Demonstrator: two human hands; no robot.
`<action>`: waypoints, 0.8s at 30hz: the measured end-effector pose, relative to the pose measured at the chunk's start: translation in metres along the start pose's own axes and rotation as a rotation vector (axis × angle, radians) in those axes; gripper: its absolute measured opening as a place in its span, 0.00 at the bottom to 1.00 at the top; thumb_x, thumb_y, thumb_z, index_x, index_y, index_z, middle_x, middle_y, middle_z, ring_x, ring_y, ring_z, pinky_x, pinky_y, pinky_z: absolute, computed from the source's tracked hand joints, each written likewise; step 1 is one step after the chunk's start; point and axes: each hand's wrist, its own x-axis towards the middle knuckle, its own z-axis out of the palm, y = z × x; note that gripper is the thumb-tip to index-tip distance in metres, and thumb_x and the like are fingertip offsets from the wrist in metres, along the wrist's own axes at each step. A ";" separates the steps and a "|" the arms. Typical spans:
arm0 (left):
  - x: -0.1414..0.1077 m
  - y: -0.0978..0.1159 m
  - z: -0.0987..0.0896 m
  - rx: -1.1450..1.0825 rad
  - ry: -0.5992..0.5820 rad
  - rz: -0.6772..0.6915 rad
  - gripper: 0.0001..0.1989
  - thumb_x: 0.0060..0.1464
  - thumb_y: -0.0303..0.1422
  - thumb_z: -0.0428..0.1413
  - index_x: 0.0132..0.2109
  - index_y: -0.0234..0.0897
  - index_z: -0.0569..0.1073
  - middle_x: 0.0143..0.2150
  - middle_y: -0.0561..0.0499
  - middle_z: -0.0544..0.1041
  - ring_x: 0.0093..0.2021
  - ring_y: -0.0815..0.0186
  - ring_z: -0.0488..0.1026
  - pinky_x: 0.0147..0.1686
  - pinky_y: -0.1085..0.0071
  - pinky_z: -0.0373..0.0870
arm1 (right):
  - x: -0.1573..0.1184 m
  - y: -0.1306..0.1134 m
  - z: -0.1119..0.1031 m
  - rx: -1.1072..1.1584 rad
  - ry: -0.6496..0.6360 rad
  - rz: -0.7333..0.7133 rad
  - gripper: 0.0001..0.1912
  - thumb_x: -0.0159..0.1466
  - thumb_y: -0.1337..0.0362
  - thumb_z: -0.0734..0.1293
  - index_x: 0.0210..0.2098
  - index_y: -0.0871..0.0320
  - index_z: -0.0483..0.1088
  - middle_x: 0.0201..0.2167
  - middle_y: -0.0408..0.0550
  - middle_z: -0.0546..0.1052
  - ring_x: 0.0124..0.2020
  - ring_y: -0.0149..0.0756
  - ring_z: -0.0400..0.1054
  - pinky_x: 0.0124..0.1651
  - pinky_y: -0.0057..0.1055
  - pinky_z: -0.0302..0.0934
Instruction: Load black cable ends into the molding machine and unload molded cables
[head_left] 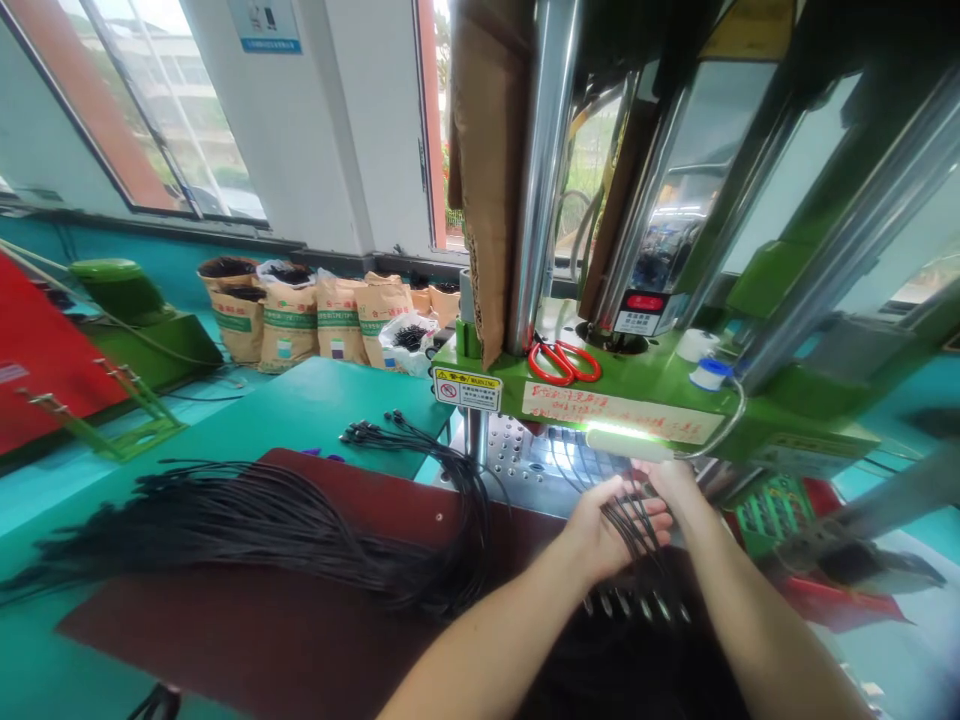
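Note:
Several black cables lie across the upturned palm and curled fingers of my left hand. Their lower ends hang toward me and carry shiny metal tips; the upper parts run toward the metal plate of a green press. My right hand is closed at the same cables, just beyond the left, under the lit lamp. Its fingertips are blurred and partly hidden. To the left, a large bundle of black cables rests on a dark red-brown board.
Red-handled scissors and a white-and-blue spool sit on the press ledge. Upright steel columns and a cardboard sheet rise above it. A green table extends left; filled paper sacks stand beneath the windows.

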 end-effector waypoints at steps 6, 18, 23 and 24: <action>-0.012 -0.026 -0.002 -0.066 0.009 0.055 0.07 0.52 0.29 0.49 0.38 0.31 0.67 0.19 0.55 0.63 0.18 0.74 0.60 0.26 0.74 0.58 | -0.024 -0.011 -0.004 0.062 0.012 -0.007 0.15 0.51 0.61 0.67 0.16 0.59 0.59 0.08 0.35 0.60 0.09 0.22 0.54 0.10 0.19 0.45; -0.057 -0.057 0.001 -0.092 -0.034 0.045 0.08 0.55 0.29 0.45 0.30 0.31 0.64 0.16 0.60 0.47 0.15 0.78 0.43 0.18 0.80 0.41 | -0.070 -0.029 0.003 0.127 0.121 -0.022 0.11 0.47 0.59 0.69 0.26 0.59 0.69 0.10 0.35 0.63 0.09 0.23 0.54 0.09 0.19 0.46; -0.089 -0.085 -0.012 -0.067 -0.146 -0.162 0.06 0.51 0.30 0.51 0.30 0.31 0.64 0.17 0.61 0.46 0.15 0.78 0.41 0.18 0.80 0.39 | -0.078 -0.027 -0.008 0.104 0.186 -0.012 0.12 0.47 0.57 0.68 0.25 0.60 0.68 0.10 0.36 0.63 0.09 0.23 0.54 0.09 0.19 0.44; -0.095 -0.090 -0.014 -0.053 -0.176 -0.205 0.06 0.50 0.30 0.52 0.30 0.31 0.65 0.17 0.61 0.46 0.16 0.78 0.41 0.18 0.79 0.39 | -0.079 -0.027 -0.011 0.100 0.182 -0.009 0.13 0.47 0.56 0.68 0.26 0.60 0.68 0.10 0.36 0.63 0.09 0.23 0.54 0.09 0.19 0.44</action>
